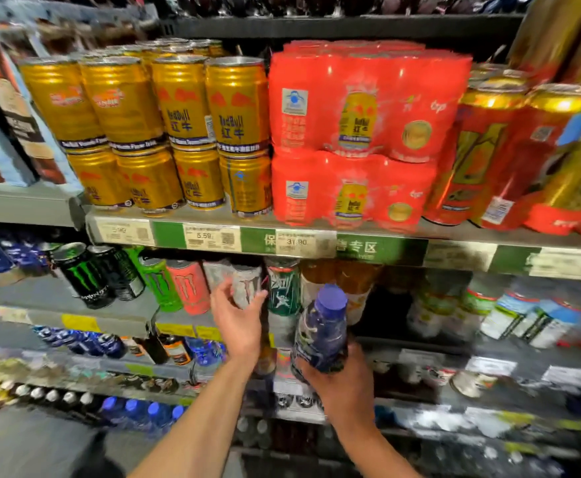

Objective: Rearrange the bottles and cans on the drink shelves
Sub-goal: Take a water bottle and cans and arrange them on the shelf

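My right hand [339,381] grips the lower part of a dark blue bottle with a purple-blue cap [323,326], held upright in front of the middle shelf. My left hand [239,319] is open, its fingers spread just in front of a white Monster can [246,284] on the middle shelf; whether they touch it I cannot tell. A green can [284,288] stands right of that white can. Behind the blue bottle stand orange bottles [347,281].
Gold Red Bull cans [178,101] stacked in two layers and red multipacks [358,132] fill the upper shelf [316,243]. Black, green and red Monster cans [158,281] stand left of my left hand. White-labelled bottles [510,312] stand at right. Lower shelves hold blue bottles.
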Tool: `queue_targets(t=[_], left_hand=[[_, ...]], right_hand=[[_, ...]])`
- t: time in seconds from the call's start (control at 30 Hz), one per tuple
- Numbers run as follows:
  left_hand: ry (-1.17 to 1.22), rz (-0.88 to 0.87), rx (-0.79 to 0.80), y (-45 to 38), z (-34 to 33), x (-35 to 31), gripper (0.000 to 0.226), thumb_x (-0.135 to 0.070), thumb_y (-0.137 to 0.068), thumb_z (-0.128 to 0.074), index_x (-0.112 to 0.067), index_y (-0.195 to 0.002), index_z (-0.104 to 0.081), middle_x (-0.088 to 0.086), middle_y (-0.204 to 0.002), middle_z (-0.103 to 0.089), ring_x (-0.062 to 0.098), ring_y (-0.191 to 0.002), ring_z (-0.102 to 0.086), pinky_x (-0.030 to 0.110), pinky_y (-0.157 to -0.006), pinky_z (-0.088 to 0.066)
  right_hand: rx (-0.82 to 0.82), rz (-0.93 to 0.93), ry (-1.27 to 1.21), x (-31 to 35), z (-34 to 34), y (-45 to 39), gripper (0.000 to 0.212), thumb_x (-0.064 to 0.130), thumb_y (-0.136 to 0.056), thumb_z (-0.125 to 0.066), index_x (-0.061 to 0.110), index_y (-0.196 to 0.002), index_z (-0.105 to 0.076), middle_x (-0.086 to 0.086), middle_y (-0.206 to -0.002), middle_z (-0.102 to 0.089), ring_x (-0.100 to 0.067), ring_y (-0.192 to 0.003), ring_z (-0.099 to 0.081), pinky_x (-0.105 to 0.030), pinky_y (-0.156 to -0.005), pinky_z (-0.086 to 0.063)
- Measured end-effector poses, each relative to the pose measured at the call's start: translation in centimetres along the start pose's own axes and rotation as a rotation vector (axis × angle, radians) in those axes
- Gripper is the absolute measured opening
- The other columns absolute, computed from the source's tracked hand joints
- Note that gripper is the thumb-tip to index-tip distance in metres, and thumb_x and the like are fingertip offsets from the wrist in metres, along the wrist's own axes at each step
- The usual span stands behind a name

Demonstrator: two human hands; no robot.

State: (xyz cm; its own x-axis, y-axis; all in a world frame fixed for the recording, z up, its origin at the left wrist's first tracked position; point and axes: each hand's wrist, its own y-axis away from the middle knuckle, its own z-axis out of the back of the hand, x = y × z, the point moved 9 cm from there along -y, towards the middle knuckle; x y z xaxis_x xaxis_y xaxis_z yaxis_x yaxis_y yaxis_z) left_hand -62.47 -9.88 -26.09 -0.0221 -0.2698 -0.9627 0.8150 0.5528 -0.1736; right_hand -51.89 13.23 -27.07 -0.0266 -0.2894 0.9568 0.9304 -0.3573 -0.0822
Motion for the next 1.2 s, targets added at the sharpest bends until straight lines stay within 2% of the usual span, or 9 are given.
queue_targets(t=[0.1, 0.2, 0.37, 0.57, 0.7, 0.8, 1.0, 1.1, 1.2], left_hand=[[-0.035, -0.025, -0.028, 0.3, 0.2, -0.2, 0.065, -0.02, -0.075, -0.088, -0.004, -0.131, -0.058, 0.006, -0.115, -0.052, 0.022, -0.113, -0.051, 0.037, -0.103, -0.042], [-0.095, -0.03, -0.047, 0.2, 0.3, 0.1, 0.067, -0.027, -0.074, -0.088, -0.006, -0.131, -0.059, 0.012, -0.116, -0.056, 0.027, -0.113, -0.054, 0.043, -0.102, -0.044], [-0.044, -0.011, -0.054, -0.3, 0.8, 0.8, 0.058, -0.032, -0.07, -0.09, -0.016, -0.112, -0.053, 0.004, -0.103, -0.06, 0.024, -0.088, -0.06, 0.051, -0.084, -0.054], [0.049, -0.039, -0.053, 1.4, 3.6, 1.3, 0.039, -0.032, -0.08, -0.084, -0.018, -0.099, -0.052, 0.012, -0.099, -0.057, 0.014, -0.08, -0.056, 0.031, -0.073, -0.05], [0.193, 0.024, 0.141, 6.1, 6.0, 2.7, 0.025, -0.032, -0.093, -0.071, -0.01, -0.09, -0.06, 0.005, -0.085, -0.06, 0.008, -0.073, -0.052, 0.022, -0.07, -0.043], [0.101, 0.084, 0.449, 8.5, 6.3, 5.1, 0.004, -0.029, -0.091, -0.065, -0.027, -0.09, -0.068, 0.0, -0.087, -0.067, 0.011, -0.08, -0.059, 0.026, -0.074, -0.048], [-0.093, 0.205, 0.796, 8.7, 9.4, 8.2, 0.06, -0.026, -0.065, -0.094, -0.034, -0.112, -0.058, -0.01, -0.106, -0.072, -0.006, -0.091, -0.066, 0.009, -0.076, -0.049], [-0.167, 0.203, 0.723, 7.3, 11.3, 10.5, 0.072, -0.043, -0.049, -0.091, -0.031, -0.115, -0.063, -0.011, -0.104, -0.075, 0.003, -0.096, -0.071, 0.028, -0.085, -0.056], [-0.227, 0.2, 0.661, 5.9, 12.1, 11.7, 0.069, -0.03, -0.057, -0.096, -0.024, -0.117, -0.064, -0.01, -0.1, -0.071, 0.011, -0.096, -0.07, 0.025, -0.079, -0.051]], right_hand=[[0.052, -0.012, -0.026, -1.0, 0.5, 0.3, 0.064, 0.035, -0.061, -0.094, 0.023, -0.116, -0.063, 0.015, -0.105, -0.071, 0.016, -0.094, -0.062, -0.001, -0.072, -0.043], [0.075, -0.042, -0.014, -2.4, 0.6, 0.7, 0.063, 0.053, -0.057, -0.084, 0.024, -0.109, -0.065, 0.013, -0.098, -0.073, 0.002, -0.088, -0.068, -0.012, -0.07, -0.049], [0.093, -0.08, -0.015, -4.1, 0.4, 1.7, 0.053, 0.045, -0.06, -0.085, 0.022, -0.103, -0.064, 0.011, -0.091, -0.074, 0.001, -0.079, -0.068, -0.015, -0.067, -0.05], [0.118, -0.1, -0.002, -4.8, -1.3, 3.9, 0.041, 0.022, -0.066, -0.09, 0.024, -0.097, -0.063, 0.01, -0.084, -0.072, 0.003, -0.077, -0.066, -0.014, -0.067, -0.048], [0.201, -0.139, 0.045, -5.0, -4.0, 5.8, 0.05, 0.031, -0.063, -0.091, 0.035, -0.103, -0.061, 0.014, -0.096, -0.073, 0.0, -0.087, -0.069, -0.024, -0.076, -0.054], [0.24, -0.163, 0.106, -4.0, -6.4, 7.2, 0.059, 0.033, -0.061, -0.093, 0.035, -0.109, -0.058, 0.016, -0.098, -0.071, 0.004, -0.088, -0.066, -0.019, -0.074, -0.05], [0.309, -0.218, 0.133, -3.9, -12.2, 10.6, 0.053, 0.031, -0.062, -0.09, 0.034, -0.105, -0.06, 0.012, -0.098, -0.073, 0.004, -0.087, -0.068, -0.026, -0.076, -0.056], [0.332, -0.219, 0.104, -3.4, -15.3, 11.9, 0.051, 0.021, -0.067, -0.086, 0.032, -0.108, -0.059, 0.013, -0.096, -0.071, 0.012, -0.082, -0.064, -0.01, -0.065, -0.047], [0.414, -0.29, 0.016, -4.3, -18.0, 12.2, 0.056, 0.011, -0.071, -0.084, 0.028, -0.117, -0.056, 0.009, -0.108, -0.069, 0.005, -0.09, -0.066, -0.009, -0.073, -0.049]])
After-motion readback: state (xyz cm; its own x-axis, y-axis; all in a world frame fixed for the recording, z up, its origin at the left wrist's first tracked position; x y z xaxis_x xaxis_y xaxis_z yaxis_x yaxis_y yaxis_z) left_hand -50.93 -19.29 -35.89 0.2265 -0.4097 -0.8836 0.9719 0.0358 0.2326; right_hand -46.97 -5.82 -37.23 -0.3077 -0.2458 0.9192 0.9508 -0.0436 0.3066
